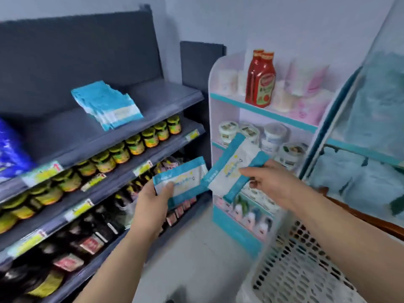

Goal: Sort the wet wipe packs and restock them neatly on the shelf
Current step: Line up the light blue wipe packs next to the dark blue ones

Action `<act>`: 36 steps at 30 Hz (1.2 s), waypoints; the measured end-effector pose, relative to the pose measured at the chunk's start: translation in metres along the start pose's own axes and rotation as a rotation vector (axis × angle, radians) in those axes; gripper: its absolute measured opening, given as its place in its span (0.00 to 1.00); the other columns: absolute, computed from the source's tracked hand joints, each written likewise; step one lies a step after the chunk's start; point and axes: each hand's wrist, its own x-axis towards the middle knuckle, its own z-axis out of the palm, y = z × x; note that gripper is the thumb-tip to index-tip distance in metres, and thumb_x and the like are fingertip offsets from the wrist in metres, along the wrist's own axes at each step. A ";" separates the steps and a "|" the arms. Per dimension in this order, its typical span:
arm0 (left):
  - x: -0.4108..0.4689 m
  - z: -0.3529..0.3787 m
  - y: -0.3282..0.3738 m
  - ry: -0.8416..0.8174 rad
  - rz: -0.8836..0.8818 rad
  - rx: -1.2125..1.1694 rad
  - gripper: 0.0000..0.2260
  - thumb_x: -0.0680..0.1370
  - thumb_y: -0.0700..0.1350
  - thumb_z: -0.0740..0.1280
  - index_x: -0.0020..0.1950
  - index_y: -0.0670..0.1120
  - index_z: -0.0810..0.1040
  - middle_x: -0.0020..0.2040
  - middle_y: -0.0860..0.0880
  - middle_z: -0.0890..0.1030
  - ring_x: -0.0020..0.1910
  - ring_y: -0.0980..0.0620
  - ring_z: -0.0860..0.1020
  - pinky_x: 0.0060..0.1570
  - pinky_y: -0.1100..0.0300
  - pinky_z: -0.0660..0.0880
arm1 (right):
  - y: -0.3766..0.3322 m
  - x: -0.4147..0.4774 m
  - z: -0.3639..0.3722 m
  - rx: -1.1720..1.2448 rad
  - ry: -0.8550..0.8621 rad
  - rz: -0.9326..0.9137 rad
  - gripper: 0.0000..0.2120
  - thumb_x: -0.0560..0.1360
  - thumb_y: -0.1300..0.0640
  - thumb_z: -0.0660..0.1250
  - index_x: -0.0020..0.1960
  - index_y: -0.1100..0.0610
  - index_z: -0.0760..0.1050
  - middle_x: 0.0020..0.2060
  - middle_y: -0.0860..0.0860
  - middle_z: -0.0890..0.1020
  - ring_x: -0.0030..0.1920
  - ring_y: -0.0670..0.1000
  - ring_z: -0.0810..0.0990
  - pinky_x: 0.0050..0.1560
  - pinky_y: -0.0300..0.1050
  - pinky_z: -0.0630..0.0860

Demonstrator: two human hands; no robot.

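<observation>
We have one view only, from a wide-angle camera worn on the head. It faces forward and down, so our forearms come in from the bottom edge and reach toward mid-frame. There the left hand [153, 200] with its pack [181, 178] and the right hand [273, 182] with a second pack [234, 169] sit close to the lens. The grey shelf [164, 99] runs along our left, seen from above and at a slant. The white rack [213, 84] stands ahead, right of centre and farther off. A basket [306, 270] fills the lower right corner, just below us. The lens bends straight edges near the borders, and the picture is slightly blurred.
</observation>
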 end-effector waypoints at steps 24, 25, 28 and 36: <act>0.252 -0.148 0.089 0.006 0.077 -0.194 0.10 0.80 0.46 0.64 0.60 0.47 0.77 0.54 0.49 0.84 0.55 0.47 0.82 0.55 0.52 0.78 | -0.076 0.280 0.279 -0.191 -0.279 -0.095 0.14 0.71 0.66 0.72 0.54 0.54 0.79 0.51 0.51 0.85 0.50 0.50 0.84 0.49 0.45 0.80; 0.258 -0.147 0.090 0.018 0.103 -0.163 0.10 0.79 0.44 0.65 0.60 0.47 0.77 0.53 0.50 0.84 0.52 0.48 0.83 0.49 0.56 0.80 | -0.078 0.290 0.282 -0.270 -0.300 -0.118 0.14 0.70 0.64 0.74 0.53 0.53 0.80 0.50 0.49 0.85 0.50 0.48 0.84 0.52 0.45 0.80; 0.279 -0.145 0.092 0.064 0.146 -0.091 0.10 0.78 0.43 0.67 0.60 0.48 0.77 0.52 0.52 0.85 0.49 0.51 0.84 0.47 0.55 0.80 | -0.088 0.317 0.290 -0.409 -0.373 -0.158 0.13 0.69 0.60 0.76 0.51 0.49 0.81 0.46 0.44 0.86 0.48 0.45 0.84 0.52 0.42 0.79; 0.326 -0.131 0.066 0.528 0.170 0.681 0.16 0.75 0.57 0.66 0.55 0.48 0.74 0.61 0.52 0.61 0.59 0.52 0.65 0.56 0.62 0.66 | -0.110 0.390 0.295 -0.709 -0.462 -0.284 0.23 0.67 0.56 0.77 0.57 0.51 0.71 0.48 0.45 0.82 0.48 0.45 0.81 0.50 0.44 0.79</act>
